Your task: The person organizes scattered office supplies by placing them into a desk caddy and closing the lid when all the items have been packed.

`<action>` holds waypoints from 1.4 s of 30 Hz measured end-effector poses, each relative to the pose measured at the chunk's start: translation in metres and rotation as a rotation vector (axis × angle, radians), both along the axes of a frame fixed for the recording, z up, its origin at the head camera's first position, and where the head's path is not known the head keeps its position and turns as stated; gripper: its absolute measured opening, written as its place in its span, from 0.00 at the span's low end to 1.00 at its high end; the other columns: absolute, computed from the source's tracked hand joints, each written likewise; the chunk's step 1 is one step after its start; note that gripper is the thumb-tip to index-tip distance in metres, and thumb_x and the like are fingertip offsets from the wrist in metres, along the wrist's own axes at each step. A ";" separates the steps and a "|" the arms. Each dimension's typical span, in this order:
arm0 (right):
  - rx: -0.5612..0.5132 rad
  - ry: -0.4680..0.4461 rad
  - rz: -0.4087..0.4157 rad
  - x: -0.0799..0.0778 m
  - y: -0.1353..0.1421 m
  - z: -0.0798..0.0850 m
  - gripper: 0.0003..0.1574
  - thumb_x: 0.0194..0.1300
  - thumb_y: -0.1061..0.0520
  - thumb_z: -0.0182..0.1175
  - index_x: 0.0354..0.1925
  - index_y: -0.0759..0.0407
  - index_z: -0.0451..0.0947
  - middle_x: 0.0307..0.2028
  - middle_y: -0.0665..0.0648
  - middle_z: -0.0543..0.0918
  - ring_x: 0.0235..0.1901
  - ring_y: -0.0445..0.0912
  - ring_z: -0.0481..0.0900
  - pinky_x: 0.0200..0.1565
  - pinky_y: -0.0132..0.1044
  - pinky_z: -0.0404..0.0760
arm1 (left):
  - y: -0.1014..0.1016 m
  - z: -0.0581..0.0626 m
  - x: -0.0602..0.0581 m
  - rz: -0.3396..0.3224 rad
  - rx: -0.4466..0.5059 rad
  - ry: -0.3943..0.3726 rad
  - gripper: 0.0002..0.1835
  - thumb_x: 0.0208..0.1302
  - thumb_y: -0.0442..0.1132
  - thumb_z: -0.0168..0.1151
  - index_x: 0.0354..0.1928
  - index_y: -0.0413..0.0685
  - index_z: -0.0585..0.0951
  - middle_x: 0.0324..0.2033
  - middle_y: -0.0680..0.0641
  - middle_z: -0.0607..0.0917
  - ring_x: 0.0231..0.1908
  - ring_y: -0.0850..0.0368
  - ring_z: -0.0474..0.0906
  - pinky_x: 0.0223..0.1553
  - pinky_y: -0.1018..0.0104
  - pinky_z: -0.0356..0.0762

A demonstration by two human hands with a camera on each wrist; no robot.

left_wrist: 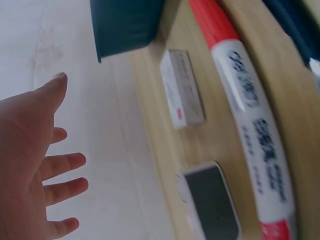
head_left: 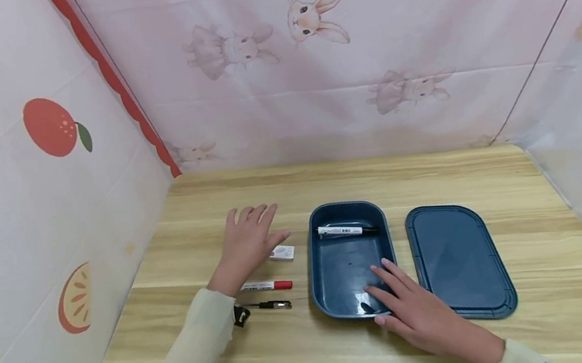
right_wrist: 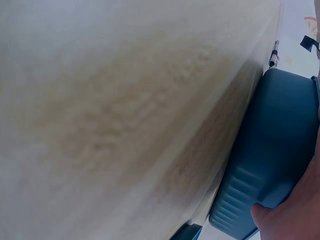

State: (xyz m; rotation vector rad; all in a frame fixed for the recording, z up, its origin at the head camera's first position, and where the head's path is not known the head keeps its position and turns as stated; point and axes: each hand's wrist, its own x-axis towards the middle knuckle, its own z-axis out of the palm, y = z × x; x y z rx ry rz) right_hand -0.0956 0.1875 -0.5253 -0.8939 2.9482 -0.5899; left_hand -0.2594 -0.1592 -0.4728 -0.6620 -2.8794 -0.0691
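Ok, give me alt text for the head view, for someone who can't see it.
A person's right hand touches an open blue plastic box holding a black-and-white marker. The left hand hovers near a small white carton, a red-capped marker and a pen. A matching lid lies to the box's right.

wall cloth (head_left: 318, 68): partial "th"; red-capped marker (left_wrist: 252, 120): characters illegible; white box (left_wrist: 182, 90): illegible

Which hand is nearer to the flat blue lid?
Right. The right hand is at the blue container, close beside the lid; the left hand is on the container's other side, by the small white box.
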 end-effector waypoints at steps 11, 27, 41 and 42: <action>0.007 -0.013 -0.003 0.000 -0.001 -0.004 0.34 0.80 0.34 0.45 0.74 0.46 0.70 0.80 0.54 0.54 0.81 0.52 0.38 0.69 0.60 0.65 | -0.038 -0.014 0.003 0.072 0.032 -0.031 0.37 0.73 0.64 0.57 0.75 0.52 0.68 0.68 0.43 0.77 0.67 0.38 0.68 0.69 0.34 0.56; 0.011 -0.003 -0.005 0.000 -0.001 -0.003 0.32 0.80 0.36 0.46 0.73 0.46 0.71 0.80 0.55 0.55 0.81 0.52 0.39 0.69 0.61 0.66 | -0.089 -0.045 0.009 0.116 0.199 -0.177 0.32 0.77 0.60 0.52 0.75 0.53 0.70 0.70 0.44 0.74 0.70 0.38 0.66 0.69 0.34 0.55; 0.003 0.004 0.006 0.000 -0.001 -0.003 0.30 0.81 0.40 0.48 0.73 0.47 0.71 0.80 0.56 0.56 0.81 0.53 0.38 0.69 0.61 0.65 | -0.116 -0.061 0.016 0.084 0.355 -0.309 0.33 0.71 0.53 0.64 0.74 0.55 0.70 0.70 0.47 0.74 0.70 0.43 0.64 0.72 0.36 0.50; 0.004 0.005 0.007 0.000 -0.001 -0.003 0.30 0.81 0.39 0.47 0.73 0.47 0.71 0.80 0.56 0.56 0.81 0.53 0.38 0.69 0.61 0.65 | -0.116 -0.062 0.016 0.079 0.349 -0.300 0.32 0.70 0.52 0.65 0.74 0.55 0.71 0.69 0.47 0.75 0.69 0.43 0.65 0.71 0.36 0.53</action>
